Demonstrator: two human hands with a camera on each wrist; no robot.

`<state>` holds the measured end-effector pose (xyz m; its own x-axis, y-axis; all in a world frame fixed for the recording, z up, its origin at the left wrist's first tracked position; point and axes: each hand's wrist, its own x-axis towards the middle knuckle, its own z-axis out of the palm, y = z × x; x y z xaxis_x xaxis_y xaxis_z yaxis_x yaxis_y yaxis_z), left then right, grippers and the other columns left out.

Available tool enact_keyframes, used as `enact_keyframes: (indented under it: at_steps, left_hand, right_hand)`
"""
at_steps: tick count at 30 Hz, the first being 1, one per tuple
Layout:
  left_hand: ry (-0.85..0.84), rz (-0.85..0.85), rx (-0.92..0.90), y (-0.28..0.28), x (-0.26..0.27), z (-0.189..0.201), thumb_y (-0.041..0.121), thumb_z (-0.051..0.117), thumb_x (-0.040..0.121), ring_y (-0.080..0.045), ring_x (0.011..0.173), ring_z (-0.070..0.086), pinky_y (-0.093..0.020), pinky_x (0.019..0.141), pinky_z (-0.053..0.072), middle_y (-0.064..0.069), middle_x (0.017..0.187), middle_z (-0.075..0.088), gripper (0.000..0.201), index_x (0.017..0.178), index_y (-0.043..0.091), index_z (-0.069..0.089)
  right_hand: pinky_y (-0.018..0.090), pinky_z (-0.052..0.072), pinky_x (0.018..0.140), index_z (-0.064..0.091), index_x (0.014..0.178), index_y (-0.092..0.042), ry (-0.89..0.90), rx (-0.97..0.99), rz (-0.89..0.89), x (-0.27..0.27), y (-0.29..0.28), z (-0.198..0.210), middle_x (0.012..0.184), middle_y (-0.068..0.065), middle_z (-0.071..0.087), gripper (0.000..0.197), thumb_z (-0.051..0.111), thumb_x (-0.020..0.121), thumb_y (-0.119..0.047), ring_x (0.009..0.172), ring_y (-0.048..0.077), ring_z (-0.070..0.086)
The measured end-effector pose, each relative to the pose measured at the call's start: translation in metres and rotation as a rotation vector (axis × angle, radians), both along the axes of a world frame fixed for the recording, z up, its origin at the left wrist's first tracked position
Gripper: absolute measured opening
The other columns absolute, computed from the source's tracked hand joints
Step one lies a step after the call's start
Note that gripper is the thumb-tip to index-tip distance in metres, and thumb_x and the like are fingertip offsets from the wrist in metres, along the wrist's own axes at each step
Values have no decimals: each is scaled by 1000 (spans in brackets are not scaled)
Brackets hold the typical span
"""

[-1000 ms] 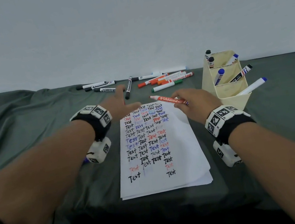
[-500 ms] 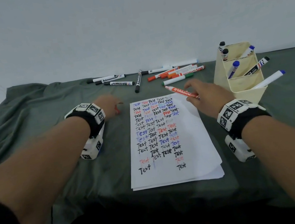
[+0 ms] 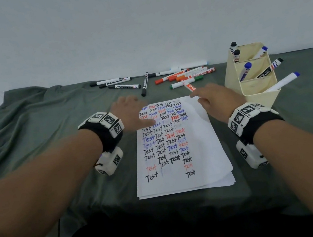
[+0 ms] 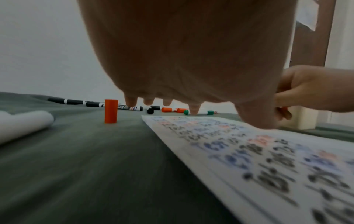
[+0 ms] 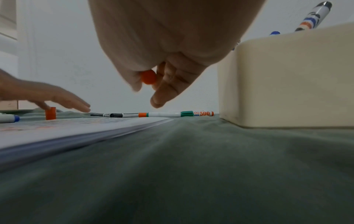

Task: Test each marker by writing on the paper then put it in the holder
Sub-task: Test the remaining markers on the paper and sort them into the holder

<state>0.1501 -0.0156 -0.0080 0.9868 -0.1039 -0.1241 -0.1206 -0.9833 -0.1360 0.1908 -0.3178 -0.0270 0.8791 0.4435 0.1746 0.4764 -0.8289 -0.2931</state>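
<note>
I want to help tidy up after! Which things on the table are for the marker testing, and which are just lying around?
For the job:
- red marker, held in the right hand
- its red cap, standing upright on the cloth
- paper covered in "Test" words
- cream holder
- loose markers waiting at the back
- left hand, resting on the paper

Just lying about:
- green cloth
- white roll

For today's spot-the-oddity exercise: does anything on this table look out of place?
Yes. An orange cap stands upright by itself on the green cloth, left of the paper, off its marker. The right hand holds the uncapped orange marker. The left hand hovers open near the cap.
</note>
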Motion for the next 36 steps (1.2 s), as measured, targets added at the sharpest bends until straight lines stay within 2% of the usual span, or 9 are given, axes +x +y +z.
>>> enact_keyframes:
  at_steps: [3, 8, 14, 17, 20, 25, 28, 32, 36]
  left_hand:
    - [201, -2, -48, -13, -9, -18, 106, 22, 56, -32, 152, 6, -60, 118, 14, 3, 167, 0, 114, 153, 49, 7]
    - [382, 30, -58, -17, -17, -39, 112, 26, 39, -34, 151, -21, -57, 119, -4, 4, 163, -29, 130, 146, 56, -21]
    - [394, 28, -128, -17, -19, -43, 112, 25, 36, -34, 148, -28, -54, 119, -12, 5, 160, -36, 132, 145, 57, -25]
    - [398, 31, -140, -17, -18, -44, 112, 28, 37, -33, 147, -30, -55, 119, -13, 6, 159, -36, 131, 143, 58, -25]
    - [401, 31, -149, -17, -18, -44, 112, 29, 37, -34, 147, -30, -55, 118, -13, 6, 159, -36, 131, 143, 59, -25]
    - [388, 28, -153, -19, -20, -44, 113, 28, 35, -35, 147, -29, -57, 118, -12, 5, 160, -35, 133, 144, 58, -23]
    - [395, 32, -158, -20, -21, -43, 112, 27, 34, -35, 147, -29, -58, 119, -12, 4, 160, -35, 134, 145, 57, -23]
    - [411, 41, -170, -19, -21, -43, 111, 31, 37, -33, 147, -32, -57, 119, -14, 6, 160, -36, 131, 144, 58, -23]
    - [421, 52, -186, -18, -21, -41, 110, 35, 40, -33, 146, -33, -58, 118, -16, 7, 159, -36, 129, 144, 59, -22]
  right_hand:
    - [32, 44, 85, 47, 145, -33, -9, -9, -27, 1, 0, -2, 133, 3, 53, 44, 56, 102, -30, 111, 24, 60]
    - [37, 48, 100, 31, 151, -36, 57, 50, -6, -5, 2, 2, 145, 0, 41, 81, 80, 85, -35, 127, 24, 54]
    - [31, 41, 103, 52, 143, -26, -58, 174, 6, -13, -2, 21, 139, 3, 58, 48, 68, 97, -28, 125, 23, 57]
    - [23, 52, 84, 72, 117, -30, 10, 596, -87, -20, -2, 31, 107, -12, 73, 21, 69, 96, -32, 93, 9, 67]
    - [26, 53, 52, 77, 91, -21, 252, 1157, -214, -25, 9, 29, 66, -4, 69, 13, 74, 92, -34, 53, 12, 60]
    - [25, 48, 52, 70, 100, -12, 696, 1650, -463, -19, 32, 2, 65, -2, 60, 42, 75, 87, -51, 54, 12, 52]
    - [25, 56, 60, 68, 89, -10, 701, 1694, -448, -20, 35, -18, 67, 2, 67, 32, 79, 86, -40, 59, 13, 62]
    - [24, 57, 65, 68, 90, -9, 676, 1618, -296, -24, 29, -36, 77, 9, 73, 18, 82, 82, -2, 69, 19, 66]
    - [37, 60, 79, 71, 77, -23, 500, 1325, -288, -26, 28, -40, 81, 8, 73, 25, 88, 68, -8, 78, 23, 70]
